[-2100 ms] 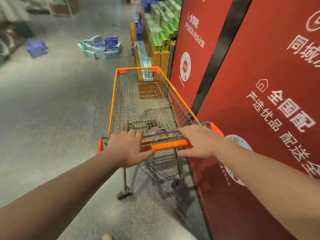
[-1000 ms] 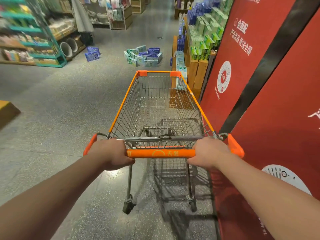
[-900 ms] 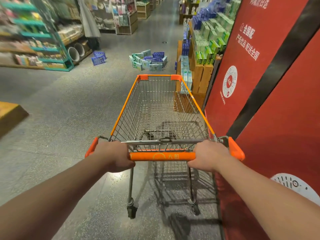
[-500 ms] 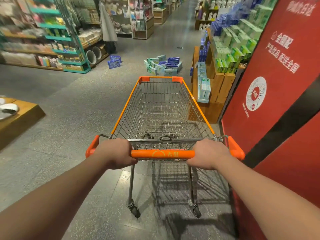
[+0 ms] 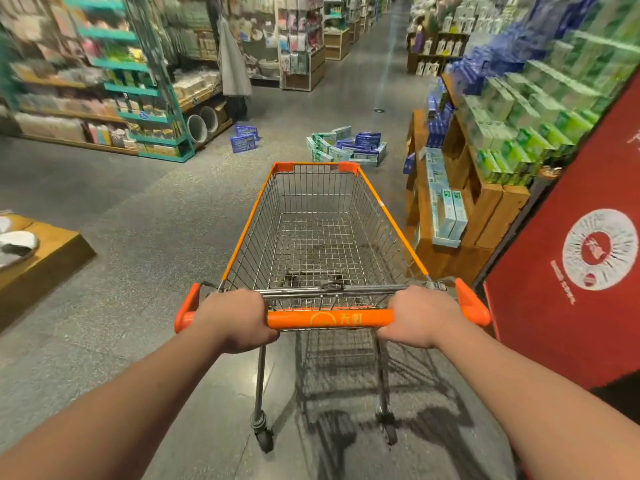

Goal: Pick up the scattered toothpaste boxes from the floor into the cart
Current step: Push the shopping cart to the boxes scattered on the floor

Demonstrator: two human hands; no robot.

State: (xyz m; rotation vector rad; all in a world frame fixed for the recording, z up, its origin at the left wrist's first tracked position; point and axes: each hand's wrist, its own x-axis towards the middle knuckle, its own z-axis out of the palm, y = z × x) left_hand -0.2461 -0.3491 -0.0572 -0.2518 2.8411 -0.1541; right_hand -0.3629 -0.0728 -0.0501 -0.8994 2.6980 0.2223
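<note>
Currently I have the left hand [image 5: 239, 318] curled round the left part of the orange handle [image 5: 329, 319], fingers wrapped over the bar, and the right hand [image 5: 417, 315] gripping the same bar near its right end. Both forearms reach straight forward to it. Between the two hands the handle shows a printed logo.

Past the handle, the cart [image 5: 242, 233] stands on its wheels on the grey speckled floor [image 5: 156, 220], its wire basket pointing down the aisle with the orange-trimmed front end farthest from me.

Beyond that front end, well apart from the cart, the scattered toothpaste boxes [image 5: 346, 147] lie in a loose heap on the floor, green-and-white ones mixed with blue ones. A couple of blue boxes [image 5: 244, 140] sit separately to the left, near the foot of the teal shelving [image 5: 145, 88].

On the right, just beside the cart, I see a wooden display stand [image 5: 485, 216] stacked with green and blue boxes, then a red panel [image 5: 571, 306]. A low wooden platform [image 5: 45, 258] sits at far left.
</note>
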